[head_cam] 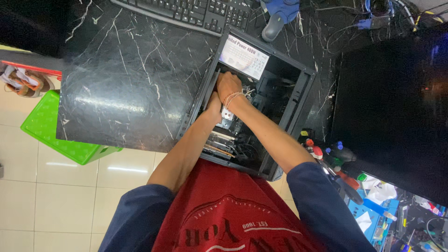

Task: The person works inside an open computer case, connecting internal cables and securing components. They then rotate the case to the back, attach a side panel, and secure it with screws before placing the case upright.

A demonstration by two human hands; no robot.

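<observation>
Here both hands (223, 93) inside open computer case (298, 100).

Red shirt with pale printed lettering, dark blue short sleeves, thin string bracelet on right wrist

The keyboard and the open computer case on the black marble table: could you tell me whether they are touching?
Cannot tell. In the head view the keyboard lies just beyond the far corner of the computer case; its near edge meets the case's top corner, but neither contact nor a gap shows plainly.
</observation>
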